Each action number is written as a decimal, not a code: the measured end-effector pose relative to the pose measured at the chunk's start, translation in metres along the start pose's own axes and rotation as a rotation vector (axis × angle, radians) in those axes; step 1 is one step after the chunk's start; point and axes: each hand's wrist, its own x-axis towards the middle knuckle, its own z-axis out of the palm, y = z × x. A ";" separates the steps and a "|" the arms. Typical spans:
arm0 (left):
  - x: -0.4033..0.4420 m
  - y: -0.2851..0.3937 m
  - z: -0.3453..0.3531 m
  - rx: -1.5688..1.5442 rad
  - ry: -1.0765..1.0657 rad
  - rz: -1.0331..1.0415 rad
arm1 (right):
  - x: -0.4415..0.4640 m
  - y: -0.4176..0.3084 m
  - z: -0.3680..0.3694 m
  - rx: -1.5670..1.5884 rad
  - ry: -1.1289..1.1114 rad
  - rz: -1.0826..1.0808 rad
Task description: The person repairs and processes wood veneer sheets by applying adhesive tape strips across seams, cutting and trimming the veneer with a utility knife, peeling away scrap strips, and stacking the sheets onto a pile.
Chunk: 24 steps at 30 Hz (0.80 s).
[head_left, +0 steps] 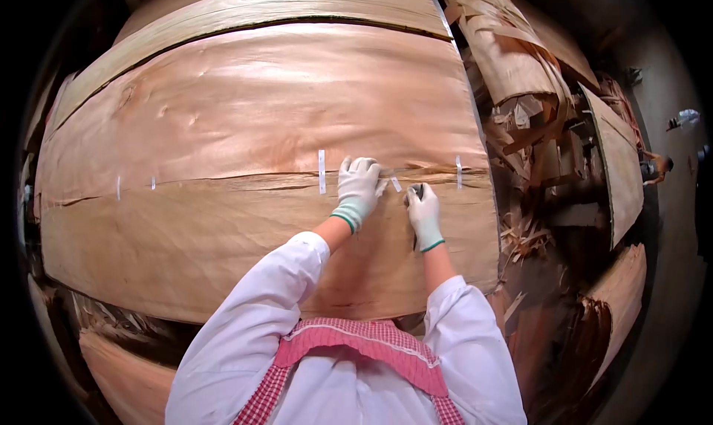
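Note:
A large wood veneer sheet lies in front of me, its lower edge meeting a browner veneer sheet along a ragged seam. My left hand, in a white glove with a green cuff, lies on the seam with its fingers flat and close together. A pale scrap shows beside its thumb. Just to the right, my gloved right hand is closed around a thin dark tool, mostly hidden by the palm. Between the hands is a short piece of white tape. Longer tape strips cross the seam.
Another veneer strip lies along the far edge. Rolled, torn veneer and scraps fill the right side. A leaning veneer board stands farther right. Another person is partly visible near the right edge.

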 end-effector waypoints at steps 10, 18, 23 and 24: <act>0.045 0.005 -0.004 -0.091 -0.347 -0.029 | 0.030 -0.005 0.005 -0.204 -0.035 0.193; 0.048 0.004 0.006 -0.078 -0.302 -0.038 | 0.032 -0.002 0.005 -0.158 -0.055 0.226; 0.042 -0.006 0.005 -0.143 -0.243 0.073 | 0.033 0.012 0.008 -0.208 -0.042 0.194; 0.041 -0.008 0.004 -0.166 -0.250 0.106 | 0.032 0.006 0.007 -0.238 -0.048 0.208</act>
